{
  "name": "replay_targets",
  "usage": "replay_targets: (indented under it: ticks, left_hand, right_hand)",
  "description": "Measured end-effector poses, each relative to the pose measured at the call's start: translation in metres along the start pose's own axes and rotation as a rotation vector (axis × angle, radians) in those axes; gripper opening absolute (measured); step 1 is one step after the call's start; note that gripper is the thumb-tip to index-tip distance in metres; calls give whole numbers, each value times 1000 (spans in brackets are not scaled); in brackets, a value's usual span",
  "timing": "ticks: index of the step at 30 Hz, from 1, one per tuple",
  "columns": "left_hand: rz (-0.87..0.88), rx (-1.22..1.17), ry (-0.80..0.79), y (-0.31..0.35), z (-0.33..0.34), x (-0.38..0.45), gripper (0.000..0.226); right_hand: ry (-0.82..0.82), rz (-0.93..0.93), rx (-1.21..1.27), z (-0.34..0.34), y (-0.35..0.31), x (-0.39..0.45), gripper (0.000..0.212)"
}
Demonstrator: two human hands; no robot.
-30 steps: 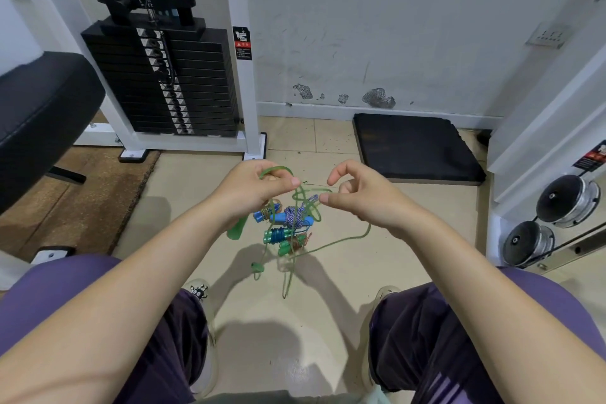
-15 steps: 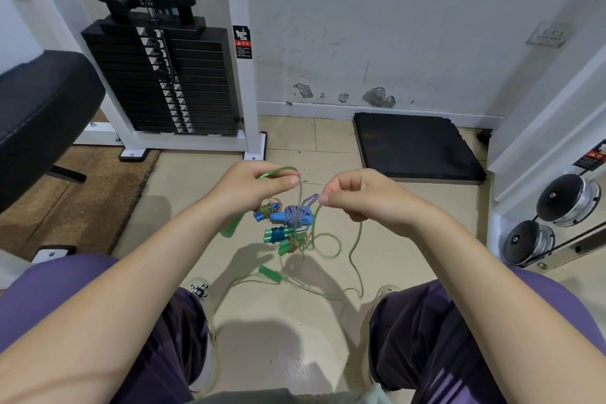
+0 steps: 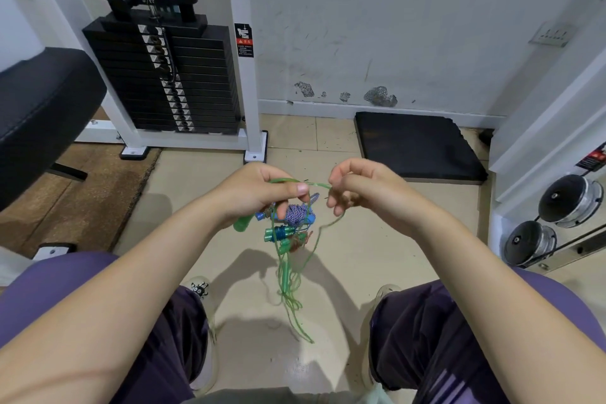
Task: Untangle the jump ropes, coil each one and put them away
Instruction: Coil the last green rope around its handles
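While both hands work at chest height above the floor, the green cord [image 3: 314, 185] runs almost level between them, and that short taut stretch is what the coming move seems to turn on. The left hand [image 3: 259, 193] has its fingers curled round the cord and the top of the tangle, thumb pressed along the cord's upper side. The right hand [image 3: 364, 188] pinches the cord's other end of that stretch between thumb and fingertips, its remaining fingers loosely bent. From that pinch the cord drops away below and toward the person, hanging in long thin loops between the knees.

Just under the left hand's grip, and a little toward the right hand, hangs the knot of ropes [image 3: 288, 223]. Its long axis runs downward from the left hand, so the left hand is plainly the nearer one. It holds a wad of blue-and-white braided rope [image 3: 296, 213], blue and teal handles [image 3: 277, 233] lying roughly crosswise, a bit of reddish-brown cord lower down, and a green handle [image 3: 242, 225] sticking out beneath the left palm. The green cord is thin, glossy and translucent. Nothing looks coiled yet, so I judge the untangling is early on.
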State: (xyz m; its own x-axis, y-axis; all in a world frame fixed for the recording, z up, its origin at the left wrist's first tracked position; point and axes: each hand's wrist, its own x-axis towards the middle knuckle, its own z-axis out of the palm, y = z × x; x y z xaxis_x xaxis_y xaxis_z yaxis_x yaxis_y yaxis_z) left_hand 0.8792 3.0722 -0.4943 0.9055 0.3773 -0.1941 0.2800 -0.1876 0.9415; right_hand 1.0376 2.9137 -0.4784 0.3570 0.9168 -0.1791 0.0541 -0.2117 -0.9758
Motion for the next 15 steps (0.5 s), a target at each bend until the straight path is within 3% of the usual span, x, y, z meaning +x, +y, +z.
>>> replay_targets:
  ticks: [3, 5, 11, 13, 15]
  left_hand:
    - [-2, -43, -69, 1, 8, -1, 25]
    - [-12, -73, -95, 2, 7, -1, 34]
    - [-75, 5, -211, 3, -17, -4, 26]
    - [-65, -4, -206, 0, -16, -4, 26]
    - [-67, -48, -232, -2, -6, -3, 27]
  right_hand:
    - [-104, 12, -21, 9, 3, 0, 24]
    - [-92, 18, -134, 10, 2, 0, 17]
    - [195, 25, -156, -11, -2, 1, 8]
    - [131, 29, -107, -10, -3, -1, 7]
    - [9, 49, -82, -2, 1, -2, 24]
